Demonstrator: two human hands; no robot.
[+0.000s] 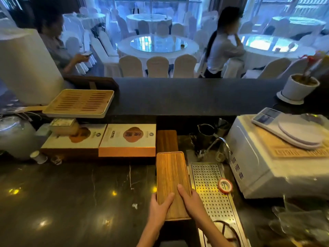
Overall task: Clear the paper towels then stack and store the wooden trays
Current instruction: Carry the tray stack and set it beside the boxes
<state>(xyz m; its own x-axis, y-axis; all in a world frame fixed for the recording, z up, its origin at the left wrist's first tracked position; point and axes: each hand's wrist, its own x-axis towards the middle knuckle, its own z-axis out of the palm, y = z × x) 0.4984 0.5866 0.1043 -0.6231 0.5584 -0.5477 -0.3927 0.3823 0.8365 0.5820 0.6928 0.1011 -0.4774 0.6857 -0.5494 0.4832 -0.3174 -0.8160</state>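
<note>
- Wooden tray (pixel 170 179): long, narrow, its grain running away from the viewer. It is held by its near end over the dark marble tabletop (pixel 80 193), just left of the perforated metal drain grid (pixel 211 189). Whether its far end rests on anything cannot be told.
- Left hand (pixel 161 205): thumb laid flat on the tray's top face, fingers wrapped under the left edge, clamping the wood.
- Right hand (pixel 189 200): thumb on top, fingers out of sight below the right edge, closed on the same tray.
- Second wooden piece (pixel 167 140): darker, lying directly beyond the held tray and in line with it, beside the orange box (pixel 127 139). Judged to be another tray and the likely base of the stack.
- Slatted tray (pixel 80 102): sits on the raised black ledge, well apart to the left; probably untouched by this step.
- No paper towels can be made out on the tabletop, so the stacking stage appears to be in hand.
- Advice for the step: keep the tray level with both thumbs pressing evenly, slide it forward along its own axis, and square its long edges with the piece beyond before lowering.
- Hazards: the tape roll (pixel 225 186) on the grid and the tap (pixel 216 145) lie near the right edge; keep clear of them.
</note>
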